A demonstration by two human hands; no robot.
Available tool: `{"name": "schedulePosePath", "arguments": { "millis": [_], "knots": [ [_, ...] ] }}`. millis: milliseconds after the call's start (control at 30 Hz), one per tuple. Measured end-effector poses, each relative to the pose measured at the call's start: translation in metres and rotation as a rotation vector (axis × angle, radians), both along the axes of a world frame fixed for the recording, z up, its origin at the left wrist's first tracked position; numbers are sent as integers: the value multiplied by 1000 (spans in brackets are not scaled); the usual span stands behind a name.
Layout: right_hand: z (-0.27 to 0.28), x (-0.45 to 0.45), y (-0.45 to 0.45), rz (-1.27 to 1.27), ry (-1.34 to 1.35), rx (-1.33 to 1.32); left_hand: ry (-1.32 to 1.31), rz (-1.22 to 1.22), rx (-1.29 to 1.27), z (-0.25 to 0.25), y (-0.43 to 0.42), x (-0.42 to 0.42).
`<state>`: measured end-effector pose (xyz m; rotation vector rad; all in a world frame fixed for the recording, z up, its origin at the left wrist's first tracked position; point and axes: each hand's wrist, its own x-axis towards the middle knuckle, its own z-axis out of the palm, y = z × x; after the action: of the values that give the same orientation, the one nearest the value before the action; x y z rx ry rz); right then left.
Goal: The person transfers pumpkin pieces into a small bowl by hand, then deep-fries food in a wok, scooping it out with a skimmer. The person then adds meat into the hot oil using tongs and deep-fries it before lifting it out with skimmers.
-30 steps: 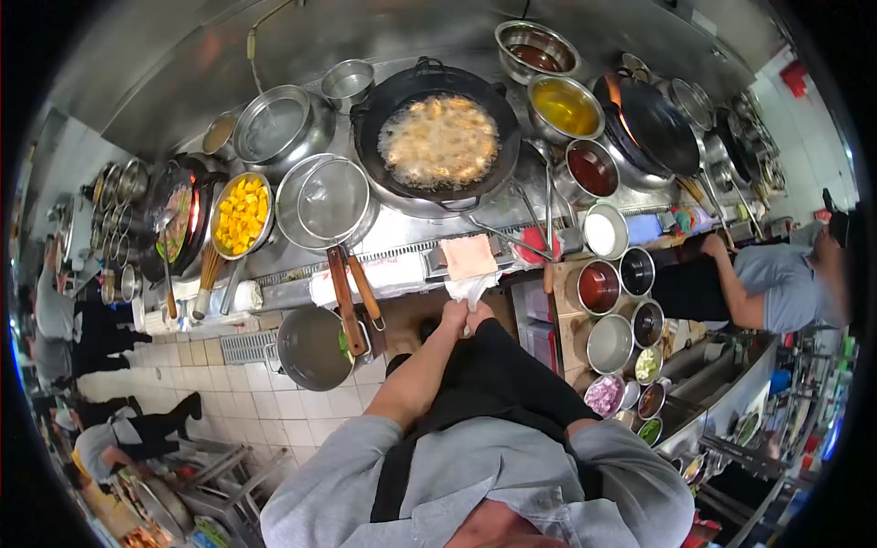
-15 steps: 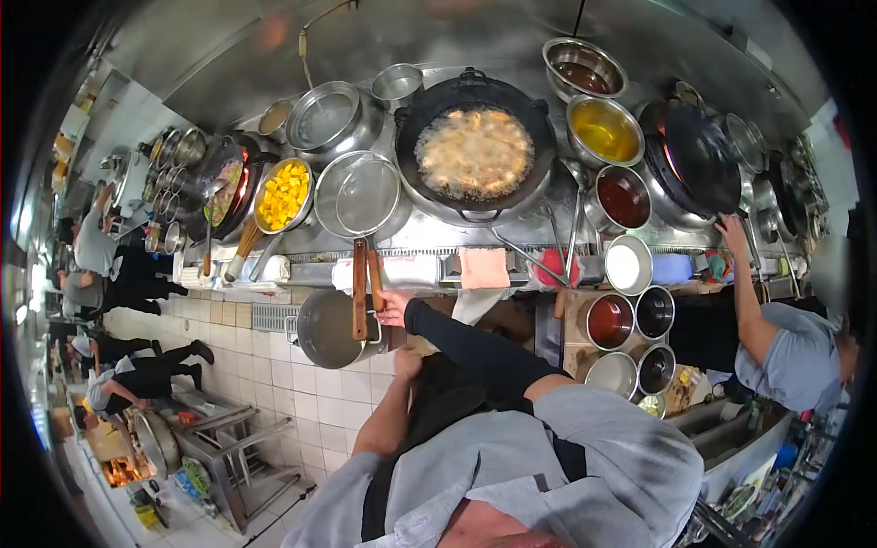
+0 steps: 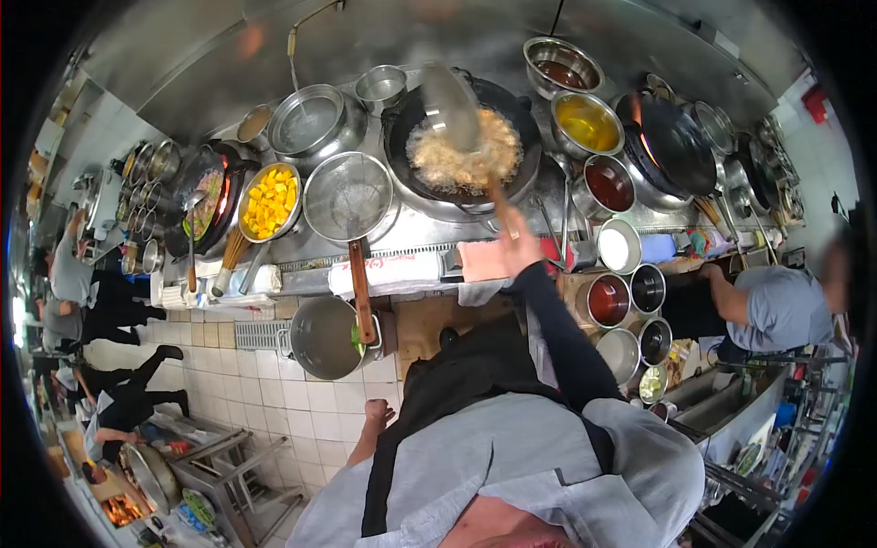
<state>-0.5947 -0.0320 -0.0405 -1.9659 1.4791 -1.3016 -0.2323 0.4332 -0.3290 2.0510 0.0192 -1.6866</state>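
Forward over the counter (image 3: 420, 248) stretched the right arm in its dark sleeve, and the right hand (image 3: 521, 245) had its fingers wrapped firmly round the wooden handle of a skimmer (image 3: 451, 110). Meanwhile the left hand (image 3: 378, 413) hung low at the person's side, fingers curled; whether it held anything, I could not tell.

The skimmer's round head, blurred, lay beyond the grip, over the black wok (image 3: 395, 139), its handle running back towards the person. Pieces of food (image 3: 501, 151) bubbled in the wok, partly hidden behind that head.

Left of the wok, a sieve (image 3: 349, 194) rested on the counter, its own wooden handle jutting over a deep grey pot (image 3: 320, 340) with something green inside. Beside the sieve stood a bowl (image 3: 274, 237) of yellow chunks (image 3: 272, 195). On the right, a steel bowl (image 3: 568, 144) contained yellow liquid (image 3: 586, 125), and a pot (image 3: 590, 203) near it dark red liquid (image 3: 610, 181).
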Motion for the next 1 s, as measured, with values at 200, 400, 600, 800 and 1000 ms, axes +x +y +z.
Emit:
{"name": "schedulePosePath", "arguments": {
  "millis": [200, 400, 600, 800, 1000],
  "knots": [
    [-1, -73, -34, -310, 97, 388, -21, 190, 22, 29, -25, 8],
    [-9, -53, -27, -112, -633, 966, -141, 254, -62, 60, -67, 18],
    [-11, -74, -41, 268, -1045, 1329, -153, 274, -109, 71, -77, 20],
    [12, -108, -22, 440, -1016, 1310, -57, 215, -9, 64, -51, 14],
    [22, -106, 8, 257, -748, 1116, -7, 131, 11, 53, -23, 2]
  ]
}}
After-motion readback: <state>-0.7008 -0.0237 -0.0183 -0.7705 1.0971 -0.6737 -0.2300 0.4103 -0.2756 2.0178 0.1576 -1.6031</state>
